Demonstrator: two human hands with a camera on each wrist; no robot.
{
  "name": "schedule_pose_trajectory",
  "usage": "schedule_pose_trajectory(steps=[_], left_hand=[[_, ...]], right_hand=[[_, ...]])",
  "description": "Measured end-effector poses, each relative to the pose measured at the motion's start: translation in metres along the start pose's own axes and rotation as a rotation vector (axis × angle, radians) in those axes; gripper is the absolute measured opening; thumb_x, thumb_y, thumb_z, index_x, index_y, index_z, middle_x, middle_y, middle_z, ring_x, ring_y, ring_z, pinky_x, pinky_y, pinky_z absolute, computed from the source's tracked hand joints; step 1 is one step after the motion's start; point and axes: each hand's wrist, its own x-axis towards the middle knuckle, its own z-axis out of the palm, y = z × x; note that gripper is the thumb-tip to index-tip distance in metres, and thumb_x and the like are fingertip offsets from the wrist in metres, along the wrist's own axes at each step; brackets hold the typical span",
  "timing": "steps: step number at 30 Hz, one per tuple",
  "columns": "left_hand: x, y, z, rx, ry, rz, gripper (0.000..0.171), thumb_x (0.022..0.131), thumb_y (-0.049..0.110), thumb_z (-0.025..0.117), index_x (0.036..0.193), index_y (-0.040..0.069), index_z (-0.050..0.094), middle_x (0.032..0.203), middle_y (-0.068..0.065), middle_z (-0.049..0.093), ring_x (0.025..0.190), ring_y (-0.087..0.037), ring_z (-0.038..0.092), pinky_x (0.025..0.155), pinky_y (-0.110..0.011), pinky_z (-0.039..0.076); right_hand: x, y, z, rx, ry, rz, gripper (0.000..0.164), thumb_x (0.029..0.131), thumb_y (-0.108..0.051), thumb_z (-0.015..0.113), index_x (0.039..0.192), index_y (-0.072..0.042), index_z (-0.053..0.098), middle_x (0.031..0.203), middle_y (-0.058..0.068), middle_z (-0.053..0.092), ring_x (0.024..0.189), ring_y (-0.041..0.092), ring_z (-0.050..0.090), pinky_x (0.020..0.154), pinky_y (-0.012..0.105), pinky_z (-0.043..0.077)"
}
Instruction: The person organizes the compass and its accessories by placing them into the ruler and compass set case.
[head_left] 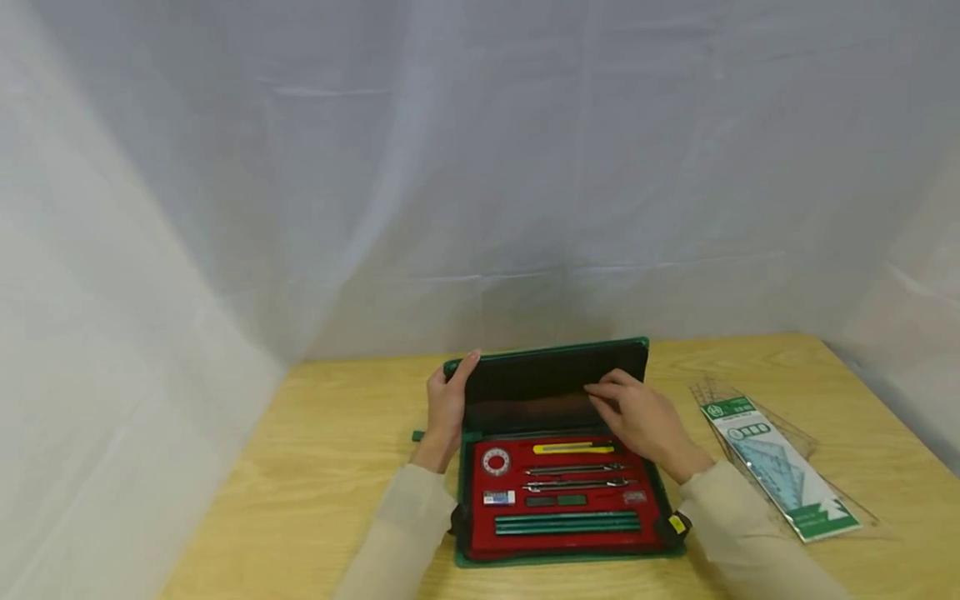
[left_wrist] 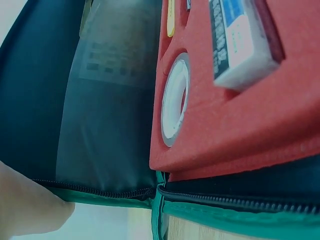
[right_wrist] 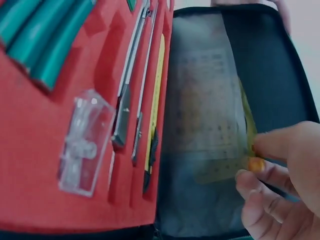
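A green zip case lies unzipped on the table, its lid tilted up. My left hand grips the lid's left edge; part of that hand shows at the zip in the left wrist view. My right hand pinches the edge of a yellowish see-through template, which sits partly behind the clear pocket inside the lid. A red foam tray holds pencils, compasses, a yellow cutter, a tape roll, an eraser and a clear sharpener case.
To the right of the case, a green and white packet lies over clear set squares on the wooden table. Pale sheeting hangs behind the table and at its sides.
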Motion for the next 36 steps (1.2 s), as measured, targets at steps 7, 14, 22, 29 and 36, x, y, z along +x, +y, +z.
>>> schedule_pose_trajectory(steps=[7, 14, 22, 29, 36], left_hand=[[0.011, -0.019, -0.004, -0.024, 0.002, 0.012, 0.035, 0.092, 0.032, 0.065, 0.07, 0.008, 0.051, 0.068, -0.003, 0.047, 0.073, -0.02, 0.045, 0.079, -0.036, 0.04], [0.011, -0.023, -0.002, -0.017, 0.009, 0.031, 0.036, 0.089, 0.039, 0.067, 0.071, 0.01, 0.053, 0.07, -0.001, 0.051, 0.072, -0.017, 0.048, 0.075, -0.032, 0.043], [0.01, -0.022, -0.003, -0.012, 0.001, 0.038, 0.04, 0.088, 0.044, 0.066, 0.072, 0.009, 0.052, 0.07, -0.003, 0.048, 0.07, -0.018, 0.047, 0.07, -0.031, 0.042], [0.01, -0.022, -0.004, 0.01, 0.028, 0.024, 0.035, 0.088, 0.044, 0.066, 0.079, 0.012, 0.057, 0.075, -0.001, 0.054, 0.075, -0.017, 0.05, 0.074, -0.031, 0.044], [0.014, -0.022, -0.005, 0.004, 0.025, 0.014, 0.033, 0.087, 0.042, 0.068, 0.08, 0.011, 0.058, 0.082, 0.0, 0.055, 0.088, -0.017, 0.049, 0.093, -0.038, 0.037]], right_hand=[[-0.002, 0.003, -0.002, -0.017, 0.019, -0.015, 0.019, 0.087, -0.01, 0.071, 0.106, -0.01, 0.072, 0.1, 0.002, 0.064, 0.076, 0.017, 0.064, 0.062, 0.036, 0.053], [-0.004, 0.009, -0.001, 0.031, 0.043, 0.024, 0.017, 0.087, -0.008, 0.07, 0.103, -0.011, 0.073, 0.101, 0.005, 0.068, 0.082, 0.022, 0.066, 0.068, 0.042, 0.054], [-0.002, -0.001, -0.002, -0.096, -0.057, -0.054, 0.022, 0.088, -0.015, 0.07, 0.109, -0.011, 0.073, 0.109, 0.004, 0.061, 0.067, 0.011, 0.059, 0.048, 0.024, 0.043], [-0.01, -0.006, -0.005, -0.049, -0.134, -0.002, 0.035, 0.09, -0.02, 0.068, 0.123, -0.009, 0.065, 0.116, 0.009, 0.054, 0.066, 0.008, 0.054, 0.049, 0.022, 0.041], [-0.036, 0.011, -0.024, 0.022, 0.014, 0.083, 0.024, 0.09, -0.017, 0.068, 0.113, -0.009, 0.069, 0.117, 0.007, 0.056, 0.075, 0.012, 0.059, 0.053, 0.025, 0.045]])
